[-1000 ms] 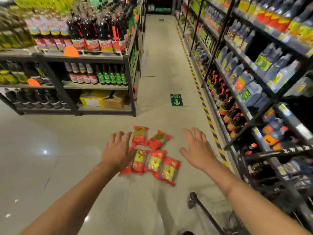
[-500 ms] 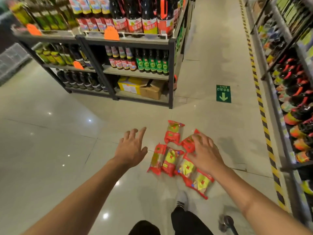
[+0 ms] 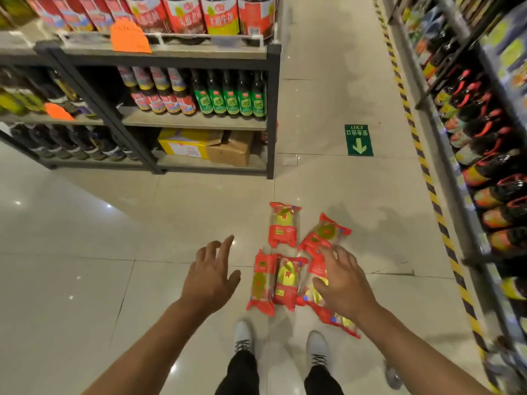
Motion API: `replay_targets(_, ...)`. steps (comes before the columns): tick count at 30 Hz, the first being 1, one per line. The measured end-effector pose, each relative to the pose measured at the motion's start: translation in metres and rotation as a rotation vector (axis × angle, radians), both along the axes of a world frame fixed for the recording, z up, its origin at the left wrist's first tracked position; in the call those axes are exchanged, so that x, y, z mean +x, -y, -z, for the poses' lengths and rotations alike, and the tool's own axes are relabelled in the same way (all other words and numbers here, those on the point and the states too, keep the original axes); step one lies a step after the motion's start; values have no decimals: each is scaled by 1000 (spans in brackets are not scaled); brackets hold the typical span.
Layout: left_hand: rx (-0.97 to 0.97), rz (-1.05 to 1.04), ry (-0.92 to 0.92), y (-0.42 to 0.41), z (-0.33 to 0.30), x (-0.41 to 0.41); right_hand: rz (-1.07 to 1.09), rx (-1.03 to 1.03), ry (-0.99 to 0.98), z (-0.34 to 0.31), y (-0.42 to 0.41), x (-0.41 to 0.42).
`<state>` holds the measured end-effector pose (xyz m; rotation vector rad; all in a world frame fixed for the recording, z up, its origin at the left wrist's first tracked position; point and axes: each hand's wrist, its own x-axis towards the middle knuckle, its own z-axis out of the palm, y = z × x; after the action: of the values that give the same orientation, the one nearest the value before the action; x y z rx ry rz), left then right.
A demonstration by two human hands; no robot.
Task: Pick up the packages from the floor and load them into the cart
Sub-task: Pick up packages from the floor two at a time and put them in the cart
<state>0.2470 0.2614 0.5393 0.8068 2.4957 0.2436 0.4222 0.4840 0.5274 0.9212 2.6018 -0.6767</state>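
Shelves [image 3: 182, 124] of bottles [image 3: 231, 95]; floor packages [image 3: 285, 280]

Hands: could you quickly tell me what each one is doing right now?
Left hand: open, holding nothing.
Right hand: open, over the red packages, holding nothing.

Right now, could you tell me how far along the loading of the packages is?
Nothing looks loaded yet: the packages all lie on the floor. The right hand reaches over them, grip open; the left hand hovers open beside. No cart basket shows. All picking up remains.
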Motion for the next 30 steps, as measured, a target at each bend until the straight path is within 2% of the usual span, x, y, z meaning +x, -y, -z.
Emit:
replay_targets(9,14,112,107,1,90,-62,229,-82,15,93,22,-27)
replay_targets(15,-37,117,161,-1,157,-66,265,-112,52,172,32,-25)
replay_targets(18,-39,115,185,-1,198,-62,252,-141,6,216,37,-18)
replay_targets(23,-59,93,235,-8,290,-56,285,-171,-20,303,30,-12)
replay_targets(30,-55,54,347,-32,468,-59,274,-293,-46,474,-7,-21)
